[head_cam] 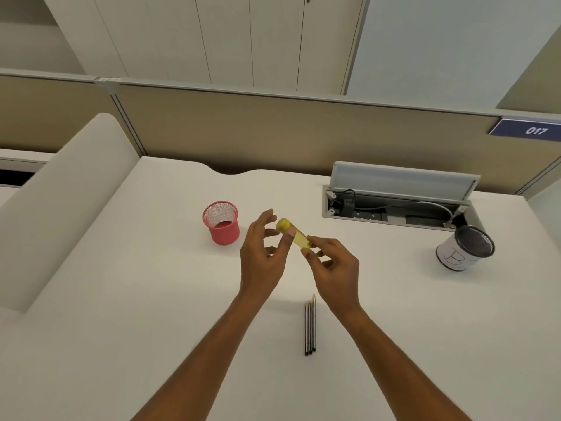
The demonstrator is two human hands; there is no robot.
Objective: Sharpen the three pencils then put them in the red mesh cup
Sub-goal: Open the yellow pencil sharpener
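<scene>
gripping the yellow sharpener (293,235) at both ends, up off the counter (151,299): right hand (332,262) fingers curled round the near end, left hand (262,250) fingers pinching the capped far end. nearer in, just beside the right wrist: three pencils (310,326) lying flat, side by side, long axis running straight away. closer to the right hand. red mesh cup (221,223) just beyond the left.
</scene>
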